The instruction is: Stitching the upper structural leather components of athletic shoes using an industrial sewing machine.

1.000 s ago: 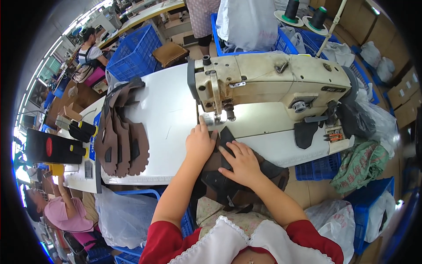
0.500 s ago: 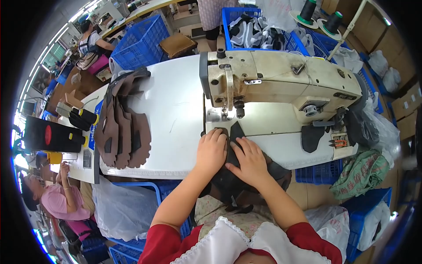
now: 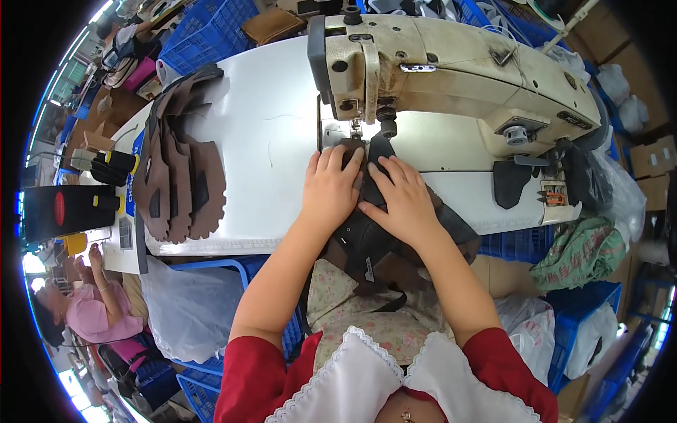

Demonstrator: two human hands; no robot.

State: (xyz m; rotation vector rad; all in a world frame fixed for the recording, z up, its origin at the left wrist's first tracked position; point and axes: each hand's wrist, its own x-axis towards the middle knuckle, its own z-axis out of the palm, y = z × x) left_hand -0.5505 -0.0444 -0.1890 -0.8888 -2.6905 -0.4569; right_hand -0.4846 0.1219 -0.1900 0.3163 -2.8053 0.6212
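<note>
At a white sewing machine point(image 3: 451, 67), both my hands rest on dark brown and black fabric pieces point(image 3: 367, 243) that hang over the table's front edge toward my lap. My left hand point(image 3: 328, 187) lies flat, its fingertips on the strip just in front of the presser foot point(image 3: 357, 130). Close beside it on the right, my right hand point(image 3: 402, 201) is spread over the fabric, thumb pointing left. A black pointed flap of the piece stands out beyond its fingers. Whether fabric lies under the needle is too small to tell.
Brown scalloped pieces point(image 3: 181, 176) are stacked on the table's left. To the right lie a black cut piece point(image 3: 510, 185) and orange-handled snips point(image 3: 553, 197). Blue crates point(image 3: 211, 35) and plastic bags point(image 3: 190, 303) surround the table. A person in pink point(image 3: 102, 310) sits at left.
The whole view has shifted, so table and machine appear higher in the picture. My hands and the fabric's front end have come slightly closer to the presser foot.
</note>
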